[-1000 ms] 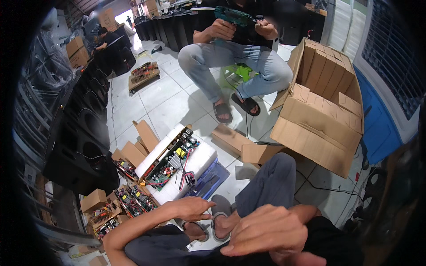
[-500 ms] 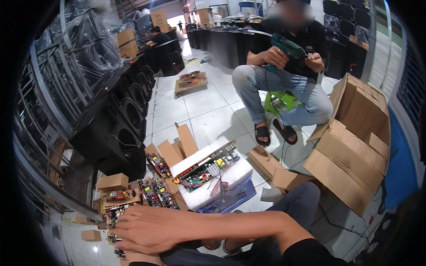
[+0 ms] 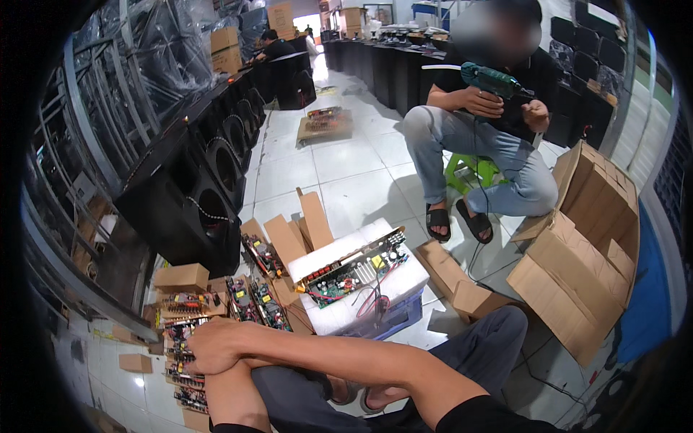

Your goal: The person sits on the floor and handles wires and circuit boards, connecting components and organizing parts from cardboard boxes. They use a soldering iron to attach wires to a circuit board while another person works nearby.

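Note:
My right arm crosses over my left one toward a row of circuit boards [image 3: 189, 397] on cardboard at the lower left. My right hand [image 3: 213, 345] bends down over these boards with its fingers curled; what they grip is hidden. Beneath it runs my left forearm [image 3: 234, 397], and the left hand itself is covered by the right. Before me a larger green circuit board [image 3: 354, 278] with a metal panel and red and black wires rests on a white foam block [image 3: 325, 317]. The block lies on a blue crate [image 3: 397, 315].
More circuit boards [image 3: 256, 303] lie between my hands and the foam. Black speaker cabinets [image 3: 180, 191] line the left side. Across from me a seated person holds a teal power drill [image 3: 491, 81]. A large open carton [image 3: 570, 270] stands at the right, with a cable [image 3: 538, 372] on the floor.
My right hand has drawn in, its fingers now more curled over the boards. The view has shifted slightly. The seated person's drill has swung to a more level angle.

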{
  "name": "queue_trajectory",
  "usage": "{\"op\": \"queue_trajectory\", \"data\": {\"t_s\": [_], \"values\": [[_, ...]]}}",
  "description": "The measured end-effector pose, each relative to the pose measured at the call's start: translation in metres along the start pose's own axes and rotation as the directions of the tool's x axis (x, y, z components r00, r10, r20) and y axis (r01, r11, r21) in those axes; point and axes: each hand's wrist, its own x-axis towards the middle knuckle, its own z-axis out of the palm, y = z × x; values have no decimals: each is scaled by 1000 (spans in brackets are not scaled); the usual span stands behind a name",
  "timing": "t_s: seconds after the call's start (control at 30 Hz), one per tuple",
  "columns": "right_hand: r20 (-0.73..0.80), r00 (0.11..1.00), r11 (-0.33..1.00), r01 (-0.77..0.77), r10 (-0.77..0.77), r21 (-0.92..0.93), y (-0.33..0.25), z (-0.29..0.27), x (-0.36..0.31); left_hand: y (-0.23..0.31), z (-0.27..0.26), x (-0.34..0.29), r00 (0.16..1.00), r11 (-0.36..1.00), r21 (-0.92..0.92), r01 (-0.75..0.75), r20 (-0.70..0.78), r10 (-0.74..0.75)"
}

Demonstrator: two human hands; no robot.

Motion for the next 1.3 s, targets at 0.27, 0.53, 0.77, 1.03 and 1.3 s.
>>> {"op": "queue_trajectory", "data": {"t_s": [0.27,0.53,0.77,1.03,1.3], "values": [[-208,976,997,75,-70,14,-1,12,-18,-5,0,12,1000,995,103,-7,-28,10],[-608,782,988,64,-138,-143,3,58,-41,-15,-5,40,999,964,264,-12,-44,24],[-591,790,986,122,-166,-113,-7,96,-117,-29,-9,3,957,995,50,-88,-273,99],[-563,789,966,-155,247,207,-6,205,-188,-13,-30,-10,994,993,-119,8,-103,-20],[-279,808,786,-322,518,527,23,292,-227,-3,-50,-40,926,972,-208,-108,-376,23]]}}
